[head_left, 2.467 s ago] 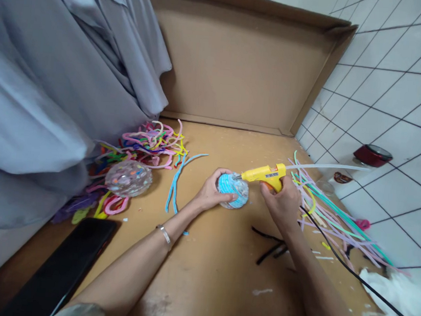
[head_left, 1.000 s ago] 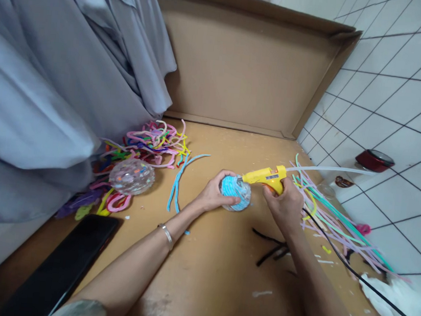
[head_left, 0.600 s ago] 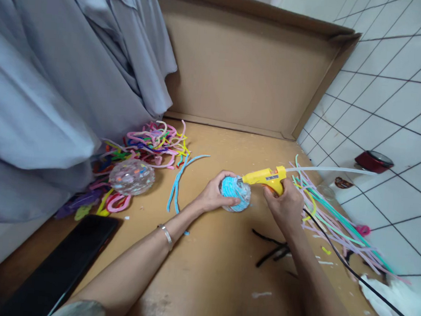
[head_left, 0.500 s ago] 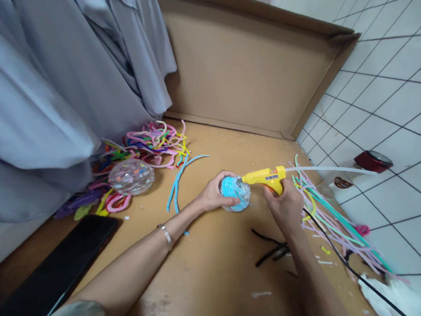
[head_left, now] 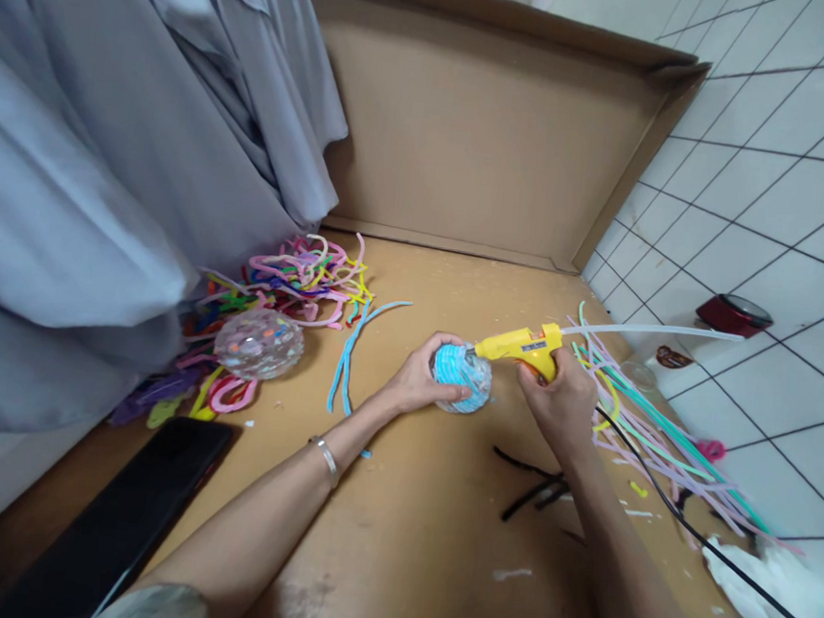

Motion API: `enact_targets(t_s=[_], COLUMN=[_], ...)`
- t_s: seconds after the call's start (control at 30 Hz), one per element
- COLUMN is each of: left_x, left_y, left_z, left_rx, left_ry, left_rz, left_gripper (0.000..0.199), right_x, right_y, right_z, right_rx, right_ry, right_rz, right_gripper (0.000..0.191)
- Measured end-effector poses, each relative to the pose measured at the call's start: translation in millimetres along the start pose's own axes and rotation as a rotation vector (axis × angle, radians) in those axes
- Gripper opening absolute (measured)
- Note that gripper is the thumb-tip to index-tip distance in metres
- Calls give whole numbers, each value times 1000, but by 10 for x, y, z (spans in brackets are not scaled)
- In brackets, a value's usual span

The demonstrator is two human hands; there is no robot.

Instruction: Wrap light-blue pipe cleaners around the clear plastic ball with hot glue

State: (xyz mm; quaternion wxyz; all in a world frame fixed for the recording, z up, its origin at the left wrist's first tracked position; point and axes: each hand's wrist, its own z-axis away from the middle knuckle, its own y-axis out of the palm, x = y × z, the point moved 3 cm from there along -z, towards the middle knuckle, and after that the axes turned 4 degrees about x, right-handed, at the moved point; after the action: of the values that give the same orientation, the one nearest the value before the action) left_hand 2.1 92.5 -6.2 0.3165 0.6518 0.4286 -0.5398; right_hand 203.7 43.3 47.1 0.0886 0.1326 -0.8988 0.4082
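A blue-wrapped ball (head_left: 461,390) sits mid-frame in the left hand (head_left: 416,379), with a yellow glue gun (head_left: 516,347) at its top.
From where I stand, the left thumb presses the ball's near face while the other fingers curl round its upper-left side; the right hand (head_left: 567,399), right of centre, grasps the gun's handle, nozzle against or just beside the blue winding. Compared with two and a half seconds ago, everything appears slightly further right, but the hands' arrangement looks the same.
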Motion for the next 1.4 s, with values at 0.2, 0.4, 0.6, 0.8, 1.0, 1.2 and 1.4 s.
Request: enact_targets(t_s=[0.2, 0.4, 0.6, 0.8, 1.0, 1.2, 1.4], left_x=[-10, 15, 13, -7, -6, 7, -2], left_y=[8, -2, 0, 9, 11, 0, -14], left_z=[1, -3, -7, -1, -2, -2, -3], left_rx=[7, 8, 5, 5, 7, 1, -17], left_ry=[3, 3, 11, 13, 11, 6, -1], left_rz=[1, -6, -2, -15, -8, -25, -58], left_gripper=[67, 68, 68, 67, 67, 69, 71], right_x=[-8, -16, -18, 9, -4, -57, -327], right_y=[-15, -33, -10, -12, -19, 22, 167], right_z=[-7, -12, -12, -10, -11, -36, -51], right_rx=[-7, -13, -23, -23, 4, 39, 124], right_ry=[-18, -19, -17, -26, -19, 106, 331], right_rz=[26, 43, 27, 23, 10, -20, -21], right_gripper=[18, 19, 19, 18, 18, 22, 31])
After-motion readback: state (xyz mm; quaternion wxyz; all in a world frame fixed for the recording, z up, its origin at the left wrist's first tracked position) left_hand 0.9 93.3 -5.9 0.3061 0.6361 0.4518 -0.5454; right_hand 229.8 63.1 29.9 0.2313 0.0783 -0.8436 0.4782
